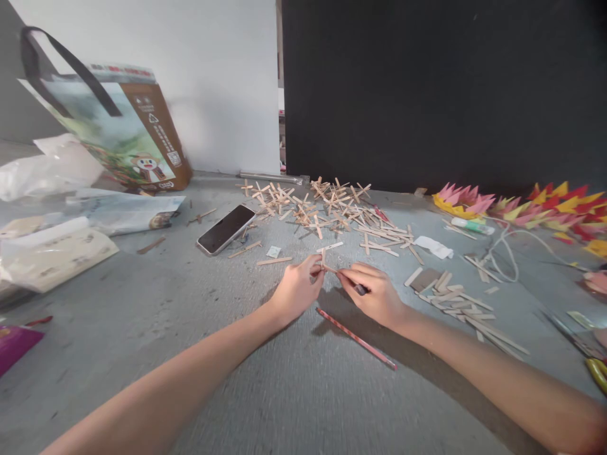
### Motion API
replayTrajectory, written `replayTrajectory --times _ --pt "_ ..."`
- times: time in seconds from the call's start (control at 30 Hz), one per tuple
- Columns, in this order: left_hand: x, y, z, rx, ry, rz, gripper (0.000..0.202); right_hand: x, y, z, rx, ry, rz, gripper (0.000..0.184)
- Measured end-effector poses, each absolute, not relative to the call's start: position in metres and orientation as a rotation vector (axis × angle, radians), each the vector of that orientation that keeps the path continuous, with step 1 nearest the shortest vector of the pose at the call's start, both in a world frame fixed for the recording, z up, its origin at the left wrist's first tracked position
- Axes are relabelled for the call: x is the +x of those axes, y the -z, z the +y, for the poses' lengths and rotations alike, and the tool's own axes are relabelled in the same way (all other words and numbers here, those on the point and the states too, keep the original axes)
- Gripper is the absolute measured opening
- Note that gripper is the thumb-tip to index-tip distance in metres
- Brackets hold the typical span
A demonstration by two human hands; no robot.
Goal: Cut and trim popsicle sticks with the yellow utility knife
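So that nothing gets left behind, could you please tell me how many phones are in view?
1: the phone lies on the grey surface, beyond and to the left of the left hand. Any inside or behind the printed bag would be hidden.

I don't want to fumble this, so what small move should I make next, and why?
Probably steady the crossed sticks with your left hand: it pinches them, while your right hand, gripping a dark object, is right by one end.
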State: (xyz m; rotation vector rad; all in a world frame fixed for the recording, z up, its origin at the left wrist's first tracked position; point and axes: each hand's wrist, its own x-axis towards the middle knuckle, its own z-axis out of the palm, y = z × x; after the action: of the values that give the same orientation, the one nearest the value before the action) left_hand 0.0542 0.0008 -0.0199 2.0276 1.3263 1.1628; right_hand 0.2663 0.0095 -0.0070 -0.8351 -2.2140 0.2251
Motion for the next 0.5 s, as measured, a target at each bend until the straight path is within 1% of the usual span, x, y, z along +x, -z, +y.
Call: replayTrajectory --times 0.2,0.3,0.5 --pt "0.0565 0.0195 -0.0018 2.064 -1.126 1.408 0.030 0.2649 0.0024 0.0055 -0.888 -0.288 -2.239 0.025" --pt "0.0594 0.0202 -0.0036 2.049 -1.145 1.445 0.033 0.2638 0.0072 0.0044 -0.882 -0.260 -2.218 0.023" --pt "0.0613 0.0232 -0.0053 2.041 -1.188 1.451 0.028 0.2640 0.0084 0.0047 -0.826 -0.191 -2.244 0.019"
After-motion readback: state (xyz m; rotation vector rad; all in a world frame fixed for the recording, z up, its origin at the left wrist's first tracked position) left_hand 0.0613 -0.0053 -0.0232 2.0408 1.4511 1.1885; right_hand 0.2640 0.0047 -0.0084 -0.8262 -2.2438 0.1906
